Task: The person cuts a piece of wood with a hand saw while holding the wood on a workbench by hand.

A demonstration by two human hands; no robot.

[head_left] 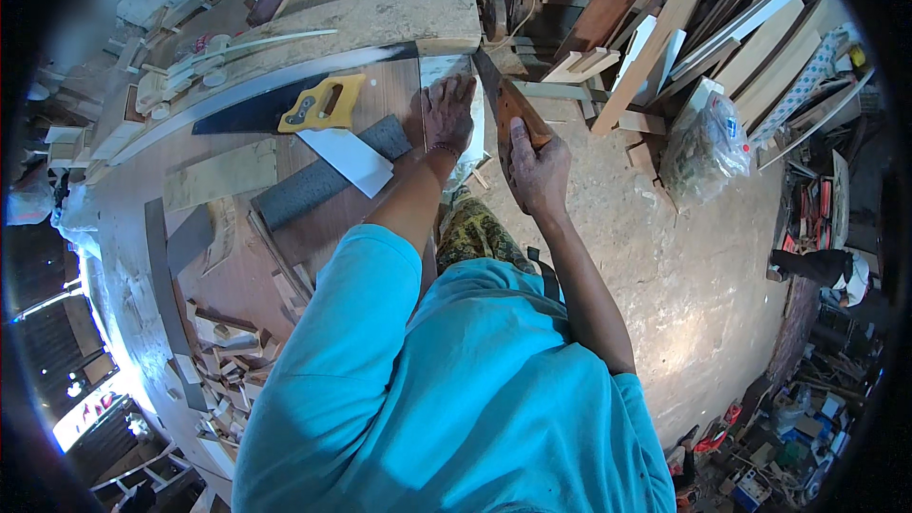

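Note:
My left hand lies flat with its fingers stretched out on a pale, white-faced board. The board's end stretches toward me below the wrist. Wrapped round the brown wooden handle of a handsaw is my right hand. The saw's dark blade points away from me, along the board's right edge; whether its teeth touch the wood I cannot tell. Left of my hands, a second handsaw with a yellow handle rests on the bench. A white offcut lies across a grey speckled board beside my left forearm.
A thick wooden beam spans the far side of the bench. Scrap wood is piled at the lower left. Planks lean at the upper right, near a clear plastic bag. Another person is at the far right.

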